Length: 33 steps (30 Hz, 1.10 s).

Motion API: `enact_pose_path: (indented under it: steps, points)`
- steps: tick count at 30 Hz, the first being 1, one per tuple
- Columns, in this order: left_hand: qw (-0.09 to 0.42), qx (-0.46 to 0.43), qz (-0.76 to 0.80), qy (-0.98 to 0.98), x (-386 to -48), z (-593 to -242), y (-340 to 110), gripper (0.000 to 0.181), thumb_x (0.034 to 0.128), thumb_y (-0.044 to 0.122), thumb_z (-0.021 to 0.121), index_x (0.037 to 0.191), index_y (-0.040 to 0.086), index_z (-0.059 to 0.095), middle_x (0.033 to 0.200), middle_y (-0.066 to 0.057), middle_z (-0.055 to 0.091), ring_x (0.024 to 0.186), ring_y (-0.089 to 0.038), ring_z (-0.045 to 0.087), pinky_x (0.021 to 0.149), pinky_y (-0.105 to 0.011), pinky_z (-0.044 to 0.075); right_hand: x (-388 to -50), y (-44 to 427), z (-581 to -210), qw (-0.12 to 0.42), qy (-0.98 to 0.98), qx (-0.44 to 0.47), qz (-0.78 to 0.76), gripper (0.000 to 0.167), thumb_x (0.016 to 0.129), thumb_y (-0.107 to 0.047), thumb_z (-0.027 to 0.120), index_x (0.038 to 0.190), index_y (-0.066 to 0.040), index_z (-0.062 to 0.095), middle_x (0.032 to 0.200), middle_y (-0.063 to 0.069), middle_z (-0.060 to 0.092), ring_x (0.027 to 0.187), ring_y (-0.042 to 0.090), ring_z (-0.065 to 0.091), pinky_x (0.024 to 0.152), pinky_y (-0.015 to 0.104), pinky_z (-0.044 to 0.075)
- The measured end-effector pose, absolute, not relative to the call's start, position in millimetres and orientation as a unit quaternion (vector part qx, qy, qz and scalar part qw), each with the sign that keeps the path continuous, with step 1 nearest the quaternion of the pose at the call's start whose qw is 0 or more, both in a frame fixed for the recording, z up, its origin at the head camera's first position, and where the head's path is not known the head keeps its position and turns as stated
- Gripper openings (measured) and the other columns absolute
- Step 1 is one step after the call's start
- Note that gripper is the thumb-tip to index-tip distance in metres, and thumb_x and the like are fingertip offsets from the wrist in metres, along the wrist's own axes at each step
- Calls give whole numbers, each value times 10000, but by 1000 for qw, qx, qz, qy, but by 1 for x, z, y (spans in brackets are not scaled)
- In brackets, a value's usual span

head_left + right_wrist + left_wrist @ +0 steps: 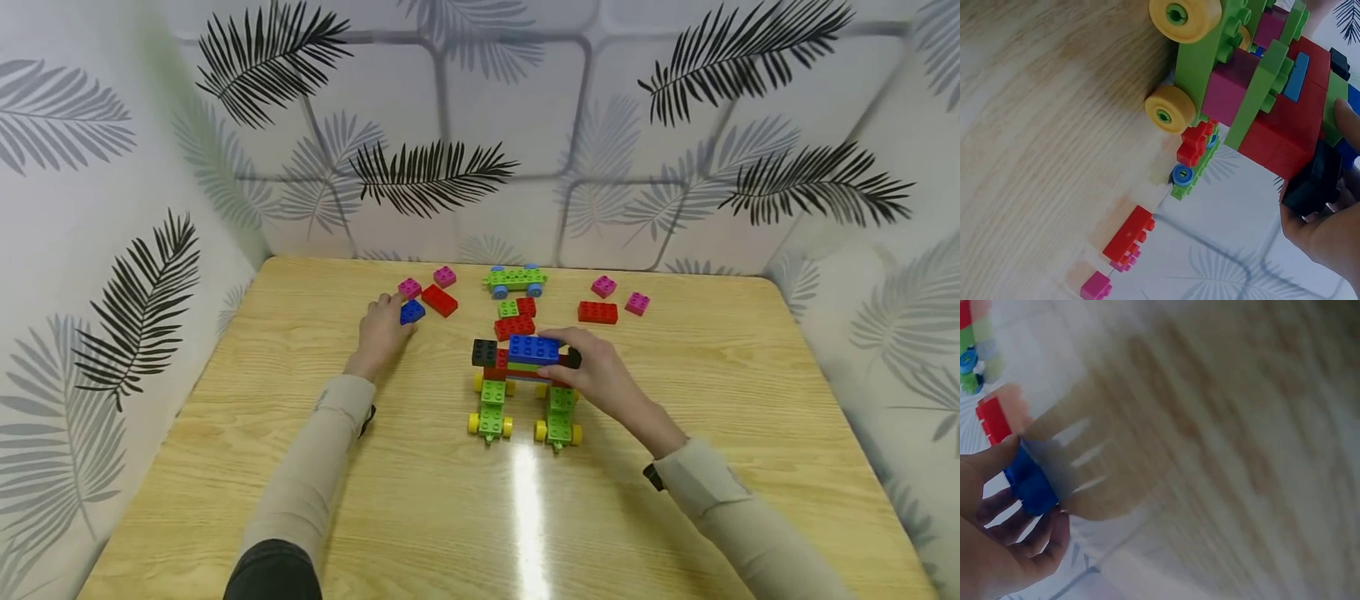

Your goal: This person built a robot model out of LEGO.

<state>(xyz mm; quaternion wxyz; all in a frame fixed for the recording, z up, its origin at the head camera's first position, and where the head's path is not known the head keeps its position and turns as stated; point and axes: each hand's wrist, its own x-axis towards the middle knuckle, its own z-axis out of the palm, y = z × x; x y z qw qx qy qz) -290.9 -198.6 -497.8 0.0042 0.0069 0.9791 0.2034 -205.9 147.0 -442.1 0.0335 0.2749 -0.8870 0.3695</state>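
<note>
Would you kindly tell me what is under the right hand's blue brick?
A green brick shows, with red bricks lower; the right hand hides some of what's under the long blue brick.

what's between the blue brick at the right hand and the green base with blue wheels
In the head view, a small green brick and red bricks lie between the blue brick and the green base.

Environment: indoor room, arranged as a walled station; home or workplace cannot be determined. Leaf-print walls (pixel 495 108) enclose the wood-grain tabletop (pixel 420 508) behind and at both sides. Toy bricks (pixel 597 312) on the tabletop indicate play or assembly use.
</note>
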Motion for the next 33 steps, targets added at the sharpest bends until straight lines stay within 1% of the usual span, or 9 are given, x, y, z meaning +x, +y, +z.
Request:
enact_pose_path:
  steps: [4, 10, 12, 16, 21, 23, 26, 29, 33]
  points:
    - [7, 11, 186, 982, -294, -502, -199, 518, 946, 204, 631, 1381, -11, 449, 1299, -246, 502, 1164, -404, 478, 930, -544, 447, -203, 145, -447, 23, -891, 264, 368, 537, 853, -188, 742, 1348, -101, 552, 1224, 109, 611, 1064, 263, 585, 909, 463, 492]
    - [-13, 15, 214, 977, -293, -499, -202, 436, 919, 145, 662, 1308, -5, 534, 1209, -228, 569, 1101, -383, 537, 890, -530, 480, -202, 144, -449, 33, -893, 265, 361, 571, 853, -187, 742, 1378, -111, 531, 1271, 130, 591, 1124, 303, 557, 940, 481, 472]
    - [-26, 22, 228, 973, -290, -493, -198, 436, 911, 148, 672, 1300, -6, 546, 1218, -222, 573, 1107, -384, 540, 910, -527, 471, -202, 144, -449, 38, -894, 261, 363, 583, 845, -195, 749, 1380, -112, 532, 1291, 129, 586, 1152, 309, 550, 956, 492, 459]
    - [-55, 54, 264, 962, -280, -472, -184, 440, 900, 159, 692, 1294, 8, 567, 1278, -191, 571, 1177, -370, 523, 985, -503, 425, -202, 147, -450, 41, -893, 247, 375, 613, 837, -218, 756, 1390, -103, 517, 1340, 129, 559, 1222, 323, 515, 997, 513, 420]
    - [-88, 135, 319, 934, -258, -436, -154, 447, 903, 172, 691, 1313, 42, 573, 1309, -171, 570, 1232, -338, 503, 1018, -487, 405, -201, 149, -452, 48, -887, 246, 388, 572, 832, -212, 763, 1344, -76, 547, 1306, 130, 579, 1201, 311, 526, 986, 504, 430]
    - [-103, 180, 342, 916, -248, -421, -140, 437, 902, 161, 688, 1308, 42, 579, 1282, -173, 579, 1190, -332, 527, 990, -481, 434, -201, 149, -453, 52, -884, 249, 392, 551, 831, -198, 763, 1327, -70, 560, 1284, 131, 591, 1176, 304, 538, 972, 501, 441]
    - [-120, 244, 367, 889, -234, -404, -122, 415, 890, 135, 698, 1280, 36, 599, 1204, -155, 595, 1078, -290, 566, 912, -422, 497, -202, 149, -454, 59, -880, 252, 397, 544, 832, -187, 762, 1325, -76, 564, 1258, 131, 603, 1143, 295, 554, 956, 497, 453]
    - [-116, 301, 366, 873, -223, -394, -107, 421, 883, 115, 701, 1287, 47, 604, 1136, -128, 588, 988, -241, 562, 843, -345, 517, -202, 148, -454, 62, -879, 253, 400, 549, 833, -186, 760, 1332, -73, 560, 1228, 133, 614, 1110, 288, 569, 943, 493, 463]
    - [-103, 365, 336, 862, -213, -391, -92, 433, 895, 116, 683, 1314, 53, 590, 1146, -115, 573, 1027, -226, 536, 869, -296, 499, -202, 148, -454, 63, -877, 250, 405, 576, 832, -181, 762, 1349, -60, 539, 1197, 140, 625, 1095, 289, 578, 960, 498, 448]
